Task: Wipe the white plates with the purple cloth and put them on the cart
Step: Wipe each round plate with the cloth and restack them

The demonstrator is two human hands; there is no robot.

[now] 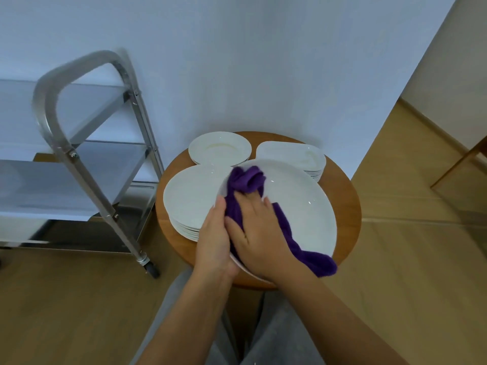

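Plates are what matters, but the biggest thing in view is the steel cart (pixel 87 154) at left, its visible shelves bearing no plates, so nothing seems delivered yet; next the round wooden desk (pixel 347 206) carries three stacks: large round plates (pixel 189 196), small round plates (pixel 218 148) and squarish plates (pixel 292 154), all apparently awaiting wiping; one large plate (pixel 297 206) is tilted above the desk, its near rim gripped by the left hand (pixel 213 238); the right hand (pixel 258 233) presses the purple cloth (pixel 245 180) flat-fingered onto its face.
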